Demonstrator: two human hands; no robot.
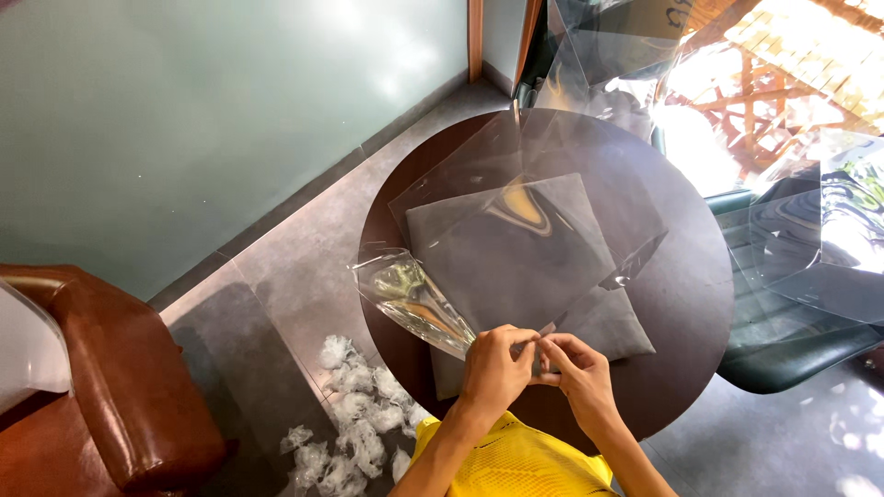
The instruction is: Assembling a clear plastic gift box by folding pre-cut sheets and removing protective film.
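Both hands are meeting at the near edge of the round dark table (681, 304), where a clear plastic sheet (534, 230) is lying spread across the tabletop and running away from the person toward the table's far rim. The left hand (495, 368) is pinching the sheet's near corner, its fingers closed narrow on the plastic, and from that grip a rolled cone of the same clear film (414, 299) is pointing out over the table's left edge, its long axis slanting up and leftward. The right hand (575, 373) is touching the left, fingertips (545, 348) pressed together on the same corner, so neither hand is nearer; both are sitting right on it. A grey cloth (589, 322) is lying flat on the table under the sheet. Left of the table, crumpled wads of clear film (354, 423) are lying scattered on the floor, and further left a brown leather armchair (120, 377) is standing. More clear sheets (829, 230) are hanging off beyond the table's right side.
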